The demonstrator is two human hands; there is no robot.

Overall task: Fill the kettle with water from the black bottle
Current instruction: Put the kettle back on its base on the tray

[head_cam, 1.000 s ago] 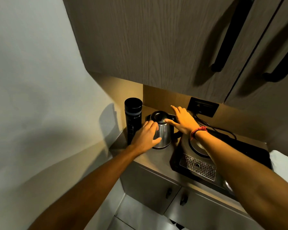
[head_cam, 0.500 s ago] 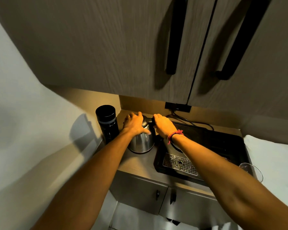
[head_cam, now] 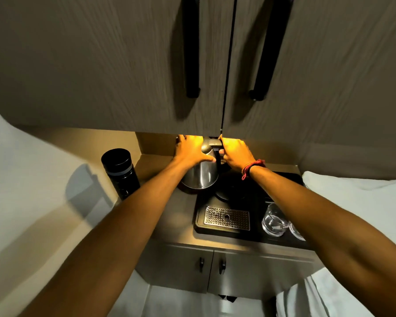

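A steel kettle (head_cam: pixel 200 176) stands on the counter beside the black tray, under the wall cupboard. My left hand (head_cam: pixel 190 152) lies over its top and left shoulder, fingers wrapped on the body. My right hand (head_cam: pixel 234 154) grips the kettle's dark handle at the right; a red thread band is on that wrist. The kettle's lid is mostly hidden by my hands and the cupboard edge. The black bottle (head_cam: pixel 120 172) stands upright with its cap on, at the counter's left end, apart from both hands.
A black tray (head_cam: pixel 256 232) with a perforated metal drip grid (head_cam: pixel 226 218) and a round kettle base (head_cam: pixel 232 191) fills the counter's right part. Two clear glasses (head_cam: pixel 273 221) sit on its right. Wall cupboard doors (head_cam: pixel 146 65) hang low overhead. Wall at left.
My left hand slid from the kettle's side onto its top, and my right hand closed on the handle. The view swung so the cupboard doors now sit straight overhead.
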